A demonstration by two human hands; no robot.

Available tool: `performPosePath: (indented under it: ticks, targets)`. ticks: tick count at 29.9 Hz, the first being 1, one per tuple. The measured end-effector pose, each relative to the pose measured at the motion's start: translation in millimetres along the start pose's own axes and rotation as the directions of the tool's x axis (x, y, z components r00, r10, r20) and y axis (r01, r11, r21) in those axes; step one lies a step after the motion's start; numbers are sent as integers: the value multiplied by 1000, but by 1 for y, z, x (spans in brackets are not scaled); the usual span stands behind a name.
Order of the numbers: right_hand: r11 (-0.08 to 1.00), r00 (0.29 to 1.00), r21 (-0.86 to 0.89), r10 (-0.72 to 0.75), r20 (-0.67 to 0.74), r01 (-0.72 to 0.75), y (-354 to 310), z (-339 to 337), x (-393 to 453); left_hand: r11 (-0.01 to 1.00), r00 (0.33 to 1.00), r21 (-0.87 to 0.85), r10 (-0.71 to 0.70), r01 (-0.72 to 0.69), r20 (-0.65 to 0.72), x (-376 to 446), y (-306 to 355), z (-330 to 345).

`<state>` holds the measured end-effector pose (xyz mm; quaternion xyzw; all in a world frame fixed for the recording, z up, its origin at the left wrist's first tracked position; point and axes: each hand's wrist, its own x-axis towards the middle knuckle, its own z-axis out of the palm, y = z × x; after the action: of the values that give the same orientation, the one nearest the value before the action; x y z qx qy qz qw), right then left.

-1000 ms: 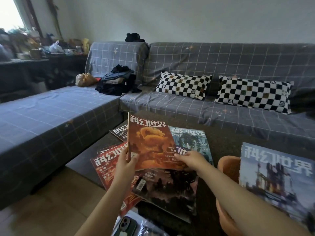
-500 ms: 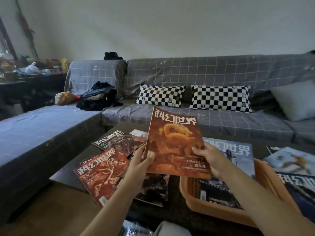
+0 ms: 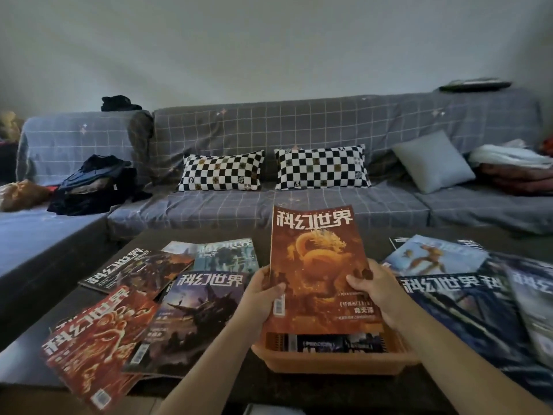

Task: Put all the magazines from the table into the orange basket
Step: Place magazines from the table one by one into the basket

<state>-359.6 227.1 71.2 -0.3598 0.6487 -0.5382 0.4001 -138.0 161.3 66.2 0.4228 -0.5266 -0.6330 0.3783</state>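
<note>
I hold an orange magazine with a golden dragon cover [image 3: 320, 259] tilted over the orange basket [image 3: 329, 362]. My left hand [image 3: 263, 295] grips its left edge and my right hand [image 3: 372, 290] grips its right edge. The basket stands at the table's near edge with at least one magazine [image 3: 326, 343] lying in it. On the dark table [image 3: 27, 360], several magazines lie to the left, among them a red one [image 3: 89, 339] and a dark purple one [image 3: 191, 313]. More magazines lie to the right, such as a dark blue one [image 3: 457, 310] and a pale blue one [image 3: 431, 256].
A grey checked sofa [image 3: 299, 202] runs behind the table, with two black-and-white checkered cushions [image 3: 221, 172], a grey cushion [image 3: 434, 160] and piles of clothes [image 3: 95, 184] at both ends. The sofa's left wing [image 3: 36, 235] runs along the table's left side.
Both hands have carried the dragon magazine to the right, from above the left pile to over the basket. My view has swung right, showing more magazines on the right.
</note>
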Motion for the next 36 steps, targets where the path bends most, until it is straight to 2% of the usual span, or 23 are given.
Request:
performPosePath:
  ticks: [5,9,14,16,18,21,24,31,36]
  targets:
    - [978,997,-206,-36,-73,20,20,-18,-3,955,999,298,10,2,-40,19,-24,25]
    - [887,992,-460,-31,-120,-28,34,-20,-6,794,997,608,66,-23,-50,28,-39,30]
    - [765,992,-642,-41,-119,-46,33,-11,-7,674,982,739,130,13,-135,28,-42,31]
    - [726,994,-688,-72,-85,-6,34,-10,-4,603,975,798,167,16,-146,25,-42,32]
    - [710,996,-704,-63,-63,0,35,-10,-3,524,967,851,197,35,-160,24,-40,33]
    - [739,997,-669,47,-67,-79,38,-12,1,444,966,893,194,66,-168,23,-39,34]
    - [740,995,-664,83,-63,-104,37,-13,3,433,971,899,182,65,-157,25,-39,33]
    - [808,987,-572,160,-17,-141,33,-15,4,529,983,845,92,85,-156,26,-38,31]
    - [856,985,-491,170,-27,-161,35,-16,5,555,983,829,98,77,-157,26,-37,31]
